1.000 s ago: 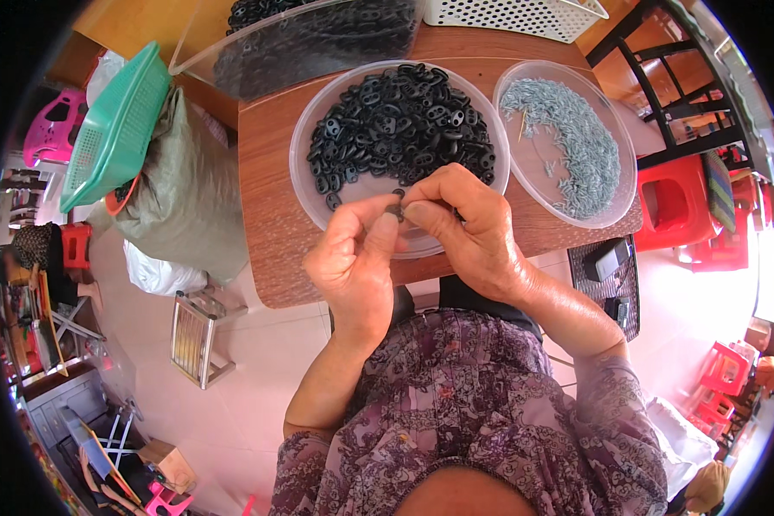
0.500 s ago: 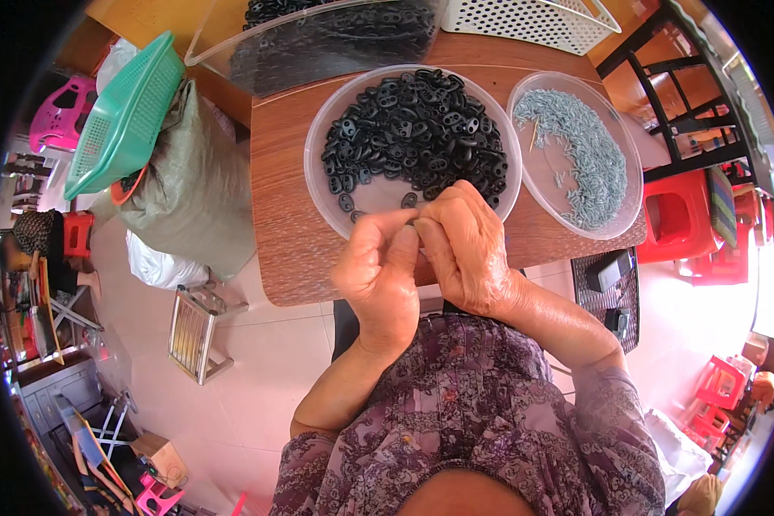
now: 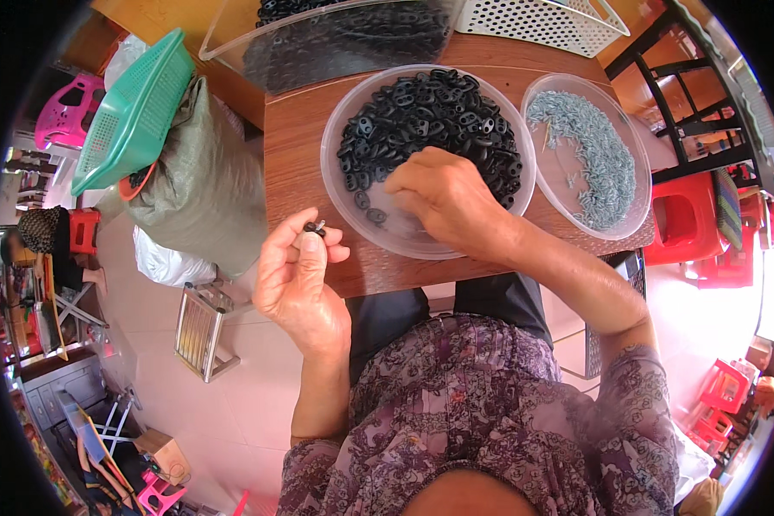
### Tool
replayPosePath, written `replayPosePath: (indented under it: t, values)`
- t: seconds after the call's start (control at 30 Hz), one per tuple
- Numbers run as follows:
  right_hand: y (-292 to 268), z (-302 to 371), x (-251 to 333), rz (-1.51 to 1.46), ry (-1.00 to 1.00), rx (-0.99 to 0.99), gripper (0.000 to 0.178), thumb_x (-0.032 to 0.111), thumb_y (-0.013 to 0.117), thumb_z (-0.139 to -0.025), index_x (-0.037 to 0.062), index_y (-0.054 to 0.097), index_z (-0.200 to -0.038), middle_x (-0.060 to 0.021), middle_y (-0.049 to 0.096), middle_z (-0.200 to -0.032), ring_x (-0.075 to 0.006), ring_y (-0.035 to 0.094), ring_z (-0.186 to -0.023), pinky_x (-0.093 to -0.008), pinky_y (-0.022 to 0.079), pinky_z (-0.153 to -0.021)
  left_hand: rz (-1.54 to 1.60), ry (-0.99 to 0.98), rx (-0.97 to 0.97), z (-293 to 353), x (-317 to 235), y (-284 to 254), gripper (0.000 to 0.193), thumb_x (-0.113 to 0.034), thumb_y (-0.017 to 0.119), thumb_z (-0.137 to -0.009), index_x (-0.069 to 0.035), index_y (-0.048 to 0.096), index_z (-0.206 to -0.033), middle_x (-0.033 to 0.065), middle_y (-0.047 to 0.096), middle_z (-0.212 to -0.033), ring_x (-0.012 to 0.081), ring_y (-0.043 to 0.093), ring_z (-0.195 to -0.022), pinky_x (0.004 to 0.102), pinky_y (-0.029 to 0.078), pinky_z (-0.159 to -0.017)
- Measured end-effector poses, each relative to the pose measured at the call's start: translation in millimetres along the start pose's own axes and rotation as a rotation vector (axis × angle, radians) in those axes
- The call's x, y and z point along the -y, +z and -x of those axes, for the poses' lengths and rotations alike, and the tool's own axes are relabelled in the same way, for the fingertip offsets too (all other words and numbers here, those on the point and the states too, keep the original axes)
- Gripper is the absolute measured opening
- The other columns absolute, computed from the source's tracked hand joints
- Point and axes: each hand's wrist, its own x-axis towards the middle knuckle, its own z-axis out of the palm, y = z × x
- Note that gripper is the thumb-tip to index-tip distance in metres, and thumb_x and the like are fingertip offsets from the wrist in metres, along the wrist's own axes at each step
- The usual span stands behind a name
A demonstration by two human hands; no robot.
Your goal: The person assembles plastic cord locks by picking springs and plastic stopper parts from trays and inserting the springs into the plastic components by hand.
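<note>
Between the thumb and fingers of my left hand point(image 3: 303, 288) is a small black oval piece point(image 3: 315, 228) with a pale silvery bit sticking out of it. That hand is just off the left front of the round plastic bowl point(image 3: 328, 155). Inside the bowl lie many black oval pieces point(image 3: 430, 112) with small holes. My right hand point(image 3: 456, 196) reaches over the bowl's near part, its fingers bent down and pinched together at the edge of the pile. Whatever its fingertips hold, if anything, is hidden.
A second round tray point(image 3: 566, 172) with slim pale blue-grey pieces point(image 3: 609, 176) stands to the right on the wooden table point(image 3: 297, 172). Behind are a clear bin point(image 3: 344, 52) of black pieces and a white perforated basket point(image 3: 542, 26). At left, a green basket point(image 3: 138, 120) tops a sack point(image 3: 206, 181).
My hands have parted from where they met at the bowl's front. The left has drawn back leftward with the black piece; the right has moved forward over the bowl.
</note>
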Motion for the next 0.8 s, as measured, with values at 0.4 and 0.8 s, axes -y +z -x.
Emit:
replayPosePath:
  t: [0.4,0.8]
  values:
    - [26.1,-17.3,0.7,0.168,-0.032,0.297,0.01,0.008,0.061,-0.066,-0.001,0.06,-0.071,-0.0196,0.059,-0.073,-0.0347,0.058,-0.077,-0.0425,0.048,-0.068,0.033,-0.054,0.009,0.1,-0.2,1.0,0.021,-0.006,0.06,-0.084,0.008,0.058,-0.1,0.0126,0.063,-0.077,0.0139,0.059,-0.061,0.0226,0.049,-0.059]
    - [-16.3,8.6,28.1,-0.027,0.04,-0.068,0.015,0.003,0.064,-0.066,0.0015,0.051,-0.074,-0.0119,0.052,-0.069,-0.0307,0.052,-0.065,-0.0383,0.041,-0.055,0.085,-0.108,0.041,5.6,7.5,30.3,0.013,-0.002,0.058,-0.085,0.006,0.055,-0.094,0.0117,0.062,-0.08,0.0139,0.059,-0.064,0.0233,0.049,-0.063]
